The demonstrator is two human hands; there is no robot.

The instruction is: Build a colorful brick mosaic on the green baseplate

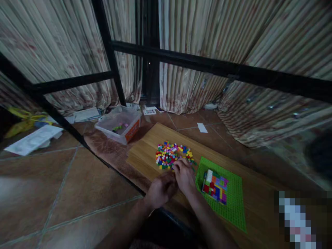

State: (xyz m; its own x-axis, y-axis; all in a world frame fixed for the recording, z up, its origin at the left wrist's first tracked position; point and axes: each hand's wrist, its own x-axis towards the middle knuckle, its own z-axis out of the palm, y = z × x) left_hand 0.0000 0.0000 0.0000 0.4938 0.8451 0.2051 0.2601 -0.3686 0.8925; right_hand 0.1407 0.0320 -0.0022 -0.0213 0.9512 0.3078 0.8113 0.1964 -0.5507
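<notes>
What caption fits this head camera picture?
Two hands, left hand and right hand, reach into a colourful brick pile beside a green baseplate.

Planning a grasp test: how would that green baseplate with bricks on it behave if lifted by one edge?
The green baseplate looks thin and lies flat on the wooden board, so it would probably flex somewhat. The block of bricks sits toward its left end, so that end likely sags. Its studded surface should resist slipping.

— What carries it all?
— A low wooden board (145, 152) on the tiled floor (77, 186).
— And directly on the board?
— A heap of small coloured bricks (169, 154), and just beside it a green baseplate (233, 193).
</notes>
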